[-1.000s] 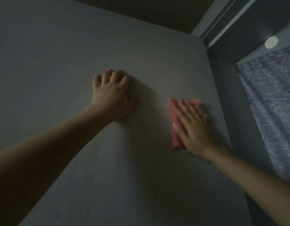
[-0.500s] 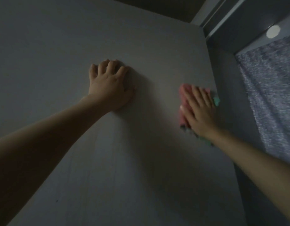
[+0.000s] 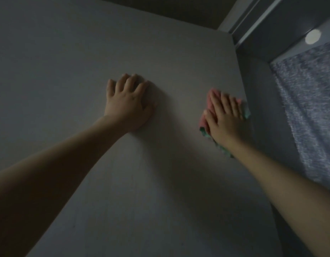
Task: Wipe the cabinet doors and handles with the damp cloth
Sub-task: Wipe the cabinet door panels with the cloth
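Your right hand (image 3: 224,117), fingers straight and together, presses the pink-and-green cloth (image 3: 205,120) flat on the cabinet door (image 3: 67,71) at 3 o'clock, near its right edge. Your left hand (image 3: 128,104) rests spread on the door at centre.

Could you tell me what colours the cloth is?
Pink with green edges, the cloth, seen in the head view.

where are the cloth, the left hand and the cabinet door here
cloth (image 3: 205,121), head view, pink fold showing left of the right hand's thumb
left hand (image 3: 128,104), head view, back of the hand, flat on the door
cabinet door (image 3: 67,71), head view, bare grey panel, upper left
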The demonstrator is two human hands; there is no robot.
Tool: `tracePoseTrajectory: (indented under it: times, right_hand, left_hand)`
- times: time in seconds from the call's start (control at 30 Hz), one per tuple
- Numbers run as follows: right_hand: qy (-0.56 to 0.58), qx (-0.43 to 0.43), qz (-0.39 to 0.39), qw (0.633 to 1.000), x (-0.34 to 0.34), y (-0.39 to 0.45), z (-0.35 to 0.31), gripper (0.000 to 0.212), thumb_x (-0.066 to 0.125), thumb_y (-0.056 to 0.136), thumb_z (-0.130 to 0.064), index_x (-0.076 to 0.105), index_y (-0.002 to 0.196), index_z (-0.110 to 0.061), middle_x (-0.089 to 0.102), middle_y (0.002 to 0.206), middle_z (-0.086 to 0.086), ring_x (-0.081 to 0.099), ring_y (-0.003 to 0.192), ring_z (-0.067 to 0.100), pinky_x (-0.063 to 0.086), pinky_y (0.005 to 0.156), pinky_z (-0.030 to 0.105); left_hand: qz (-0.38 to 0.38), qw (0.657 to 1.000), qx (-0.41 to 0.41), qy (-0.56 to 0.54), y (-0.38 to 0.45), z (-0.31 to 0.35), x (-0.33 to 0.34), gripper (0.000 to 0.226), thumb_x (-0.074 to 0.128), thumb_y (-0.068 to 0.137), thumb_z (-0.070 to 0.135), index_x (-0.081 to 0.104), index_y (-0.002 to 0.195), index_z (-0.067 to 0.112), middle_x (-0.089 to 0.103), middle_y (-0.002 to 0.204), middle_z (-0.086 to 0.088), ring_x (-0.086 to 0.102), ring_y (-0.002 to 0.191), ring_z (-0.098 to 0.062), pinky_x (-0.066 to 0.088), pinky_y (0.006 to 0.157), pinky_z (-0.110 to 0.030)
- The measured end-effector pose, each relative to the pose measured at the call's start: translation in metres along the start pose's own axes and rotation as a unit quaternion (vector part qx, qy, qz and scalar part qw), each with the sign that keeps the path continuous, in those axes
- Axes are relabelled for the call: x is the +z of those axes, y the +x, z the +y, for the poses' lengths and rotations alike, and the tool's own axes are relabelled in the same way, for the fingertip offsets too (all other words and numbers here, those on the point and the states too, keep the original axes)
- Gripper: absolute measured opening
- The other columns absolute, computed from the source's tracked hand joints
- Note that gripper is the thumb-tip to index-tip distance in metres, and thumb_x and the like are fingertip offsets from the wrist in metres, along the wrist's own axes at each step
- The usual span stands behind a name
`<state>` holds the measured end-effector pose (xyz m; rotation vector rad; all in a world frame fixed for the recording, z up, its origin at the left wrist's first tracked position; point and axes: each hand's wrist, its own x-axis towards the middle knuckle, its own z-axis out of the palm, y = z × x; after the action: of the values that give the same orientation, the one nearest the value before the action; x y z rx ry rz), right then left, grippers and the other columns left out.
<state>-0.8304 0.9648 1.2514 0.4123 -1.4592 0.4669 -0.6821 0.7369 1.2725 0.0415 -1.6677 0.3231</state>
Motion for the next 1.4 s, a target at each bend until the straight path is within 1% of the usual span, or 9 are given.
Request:
tracePoseTrajectory:
  times: [0.07, 0.2, 0.3, 0.5, 0.73, 0.93, 1.13, 1.33, 1.4]
  right_hand:
    - [0.014, 0.048, -0.001, 0.999, 0.001, -0.001, -0.025, 0.075, 0.015, 0.085, -0.055, 0.031, 0.148, -0.018, 0.030, 0.153, 0.015, 0.029, 0.139, 0.039, 0.014, 0.117, 0.049]
    - [0.047, -0.219, -0.018, 0.974, -0.001, -0.094, -0.062, 0.059, 0.028, 0.096, -0.049, 0.033, 0.147, -0.019, 0.035, 0.151, 0.013, 0.029, 0.140, 0.037, 0.016, 0.116, 0.053]
    - [0.039, -0.320, -0.066, 0.944, -0.010, -0.103, -0.043, 0.059, 0.019, 0.097, -0.052, 0.026, 0.148, -0.023, 0.032, 0.152, 0.011, 0.026, 0.141, 0.033, 0.015, 0.116, 0.047]
    - [0.025, 0.008, 0.016, 1.000, 0.005, -0.017, -0.063, 0.067, 0.020, 0.091, -0.051, 0.032, 0.148, -0.018, 0.033, 0.152, 0.013, 0.030, 0.139, 0.037, 0.016, 0.117, 0.047]
    - [0.028, -0.358, -0.048, 0.932, -0.007, -0.083, -0.074, 0.060, 0.026, 0.096, -0.050, 0.026, 0.149, -0.021, 0.032, 0.153, 0.008, 0.026, 0.141, 0.030, 0.015, 0.117, 0.044]
    - [0.047, -0.025, 0.033, 0.998, 0.010, -0.014, -0.117, 0.064, 0.024, 0.091, -0.047, 0.035, 0.147, -0.017, 0.037, 0.150, 0.013, 0.034, 0.137, 0.038, 0.020, 0.116, 0.049]
    - [0.053, -0.354, -0.021, 0.933, -0.004, -0.074, -0.127, 0.059, 0.029, 0.095, -0.047, 0.030, 0.147, -0.019, 0.036, 0.151, 0.009, 0.029, 0.140, 0.030, 0.018, 0.116, 0.045]
    - [0.044, -0.063, 0.037, 0.996, 0.013, -0.003, -0.150, 0.065, 0.022, 0.091, -0.048, 0.034, 0.147, -0.017, 0.037, 0.150, 0.013, 0.034, 0.136, 0.038, 0.018, 0.116, 0.048]
    - [0.064, -0.107, 0.039, 0.991, 0.014, -0.014, -0.190, 0.065, 0.023, 0.092, -0.048, 0.035, 0.146, -0.015, 0.038, 0.149, 0.013, 0.035, 0.136, 0.038, 0.019, 0.115, 0.052]
  left_hand:
    - [-0.006, 1.000, 0.003, -0.023, -0.003, -0.003, -0.005, 0.076, 0.027, 0.078, 0.059, 0.034, 0.144, 0.022, 0.025, 0.153, -0.008, 0.013, 0.144, -0.027, 0.001, 0.115, -0.045]
    - [0.011, 0.998, -0.012, -0.054, -0.023, -0.010, -0.020, 0.073, 0.031, 0.076, 0.052, 0.043, 0.138, 0.015, 0.028, 0.152, -0.011, 0.022, 0.141, -0.027, 0.002, 0.116, -0.047]
    - [0.023, 0.999, 0.004, -0.038, -0.043, -0.020, -0.028, 0.079, 0.023, 0.073, 0.058, 0.048, 0.133, 0.014, 0.035, 0.149, -0.011, 0.028, 0.138, -0.028, 0.005, 0.115, -0.048]
    - [0.015, 0.999, -0.030, -0.006, -0.059, -0.048, -0.039, 0.072, 0.025, 0.078, 0.053, 0.047, 0.135, 0.014, 0.034, 0.149, -0.011, 0.026, 0.139, -0.029, 0.004, 0.115, -0.047]
    - [0.003, 1.000, -0.017, 0.009, -0.066, -0.062, -0.037, 0.068, 0.024, 0.081, 0.050, 0.048, 0.135, 0.017, 0.042, 0.143, -0.008, 0.031, 0.135, -0.029, 0.007, 0.112, -0.055]
    - [0.020, 1.000, 0.008, 0.013, -0.066, -0.069, -0.035, 0.065, 0.025, 0.082, 0.048, 0.050, 0.134, 0.019, 0.046, 0.141, -0.005, 0.036, 0.133, -0.028, 0.013, 0.111, -0.054]
    - [0.026, 0.999, 0.024, -0.035, -0.065, -0.092, -0.048, 0.062, 0.029, 0.082, 0.042, 0.050, 0.135, 0.016, 0.048, 0.141, -0.007, 0.039, 0.132, -0.027, 0.011, 0.114, -0.048]
    - [0.052, 0.998, -0.024, 0.013, -0.074, -0.130, -0.062, 0.064, 0.027, 0.081, 0.044, 0.052, 0.132, 0.014, 0.045, 0.142, -0.011, 0.037, 0.131, -0.032, 0.017, 0.111, -0.044]
    - [0.056, 0.998, -0.022, 0.016, -0.074, -0.137, -0.062, 0.061, 0.026, 0.082, 0.043, 0.056, 0.126, 0.012, 0.050, 0.137, -0.010, 0.042, 0.126, -0.032, 0.020, 0.108, -0.043]
